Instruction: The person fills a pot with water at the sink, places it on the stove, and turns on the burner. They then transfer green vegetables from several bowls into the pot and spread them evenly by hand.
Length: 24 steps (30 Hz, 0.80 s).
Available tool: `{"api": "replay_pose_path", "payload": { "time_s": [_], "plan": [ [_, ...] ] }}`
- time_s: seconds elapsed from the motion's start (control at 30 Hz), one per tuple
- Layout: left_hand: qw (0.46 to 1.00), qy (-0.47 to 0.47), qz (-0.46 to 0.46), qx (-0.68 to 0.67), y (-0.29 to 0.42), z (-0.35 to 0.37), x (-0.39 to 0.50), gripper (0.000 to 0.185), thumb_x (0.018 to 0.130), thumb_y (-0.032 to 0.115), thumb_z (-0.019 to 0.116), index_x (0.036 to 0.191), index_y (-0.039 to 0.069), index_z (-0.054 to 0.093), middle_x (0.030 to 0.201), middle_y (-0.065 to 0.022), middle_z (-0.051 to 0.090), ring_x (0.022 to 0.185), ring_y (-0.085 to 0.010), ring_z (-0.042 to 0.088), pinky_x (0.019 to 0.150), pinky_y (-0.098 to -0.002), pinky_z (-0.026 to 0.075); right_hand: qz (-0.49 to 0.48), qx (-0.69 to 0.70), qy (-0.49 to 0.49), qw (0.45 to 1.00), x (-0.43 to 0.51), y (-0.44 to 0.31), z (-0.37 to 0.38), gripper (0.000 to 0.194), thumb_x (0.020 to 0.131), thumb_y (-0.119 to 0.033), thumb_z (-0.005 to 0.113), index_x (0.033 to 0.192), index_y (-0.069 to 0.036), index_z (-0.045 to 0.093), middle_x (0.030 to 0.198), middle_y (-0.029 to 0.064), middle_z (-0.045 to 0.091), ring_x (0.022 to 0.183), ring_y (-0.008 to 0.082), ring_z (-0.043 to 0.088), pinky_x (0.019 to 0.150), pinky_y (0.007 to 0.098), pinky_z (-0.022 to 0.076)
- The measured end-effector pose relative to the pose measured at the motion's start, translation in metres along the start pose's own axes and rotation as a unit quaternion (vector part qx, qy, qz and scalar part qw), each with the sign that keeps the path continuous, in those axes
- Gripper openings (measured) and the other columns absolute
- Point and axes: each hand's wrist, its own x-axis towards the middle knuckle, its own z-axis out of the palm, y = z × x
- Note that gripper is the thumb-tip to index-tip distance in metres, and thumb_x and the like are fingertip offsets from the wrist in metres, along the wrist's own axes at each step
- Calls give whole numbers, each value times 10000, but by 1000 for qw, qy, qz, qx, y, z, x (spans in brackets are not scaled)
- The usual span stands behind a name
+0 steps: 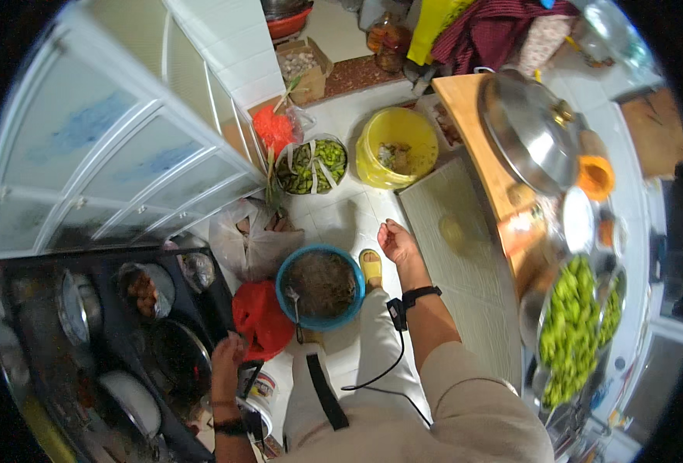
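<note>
My right hand [398, 244] hangs over the floor with fingers loosely curled and nothing in it, beside the low cabinet door [463, 278]. My left hand [229, 350] is at the edge of the dark counter, close to a red plastic bag [260, 321]; whether it holds anything is unclear. Between my hands, a blue-rimmed basin [360, 289] stands on the floor with dark contents and a metal utensil [295, 301] at its left side. Beyond it are a bag of green vegetables [318, 165] and a yellow bucket [370, 168] with scraps inside.
A steel lid [526, 133] lies on the wooden board [463, 104] at right, above a tray of green peppers [570, 330]. A wok [179, 353] and bowls occupy the dark counter at left. A filled plastic bag [243, 249] rests beside the basin; my yellow slipper [370, 266] is near it.
</note>
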Motion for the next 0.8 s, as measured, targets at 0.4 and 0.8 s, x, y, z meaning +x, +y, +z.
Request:
{"api": "replay_pose_path", "payload": {
  "time_s": [0.4, 0.8],
  "plan": [
    [890, 168, -285, -313, -31, 140, 31, 211, 906, 126, 565, 1072, 0, 534, 975, -135, 632, 776, -218, 646, 739, -316, 555, -118, 96, 211, 966, 327, -41, 54, 187, 808, 71, 594, 901, -78, 528, 851, 113, 595, 663, 216, 575, 545, 308, 507],
    [897, 142, -288, -303, 18, 171, 58, 194, 918, 89, 548, 1082, -14, 543, 976, -145, 642, 824, -214, 644, 778, -315, 540, -205, -16, 48, 977, 238, -63, 74, 48, 860, 41, 564, 906, 28, 561, 841, 120, 608, 700, 224, 614, 667, 310, 542]
  ]
}}
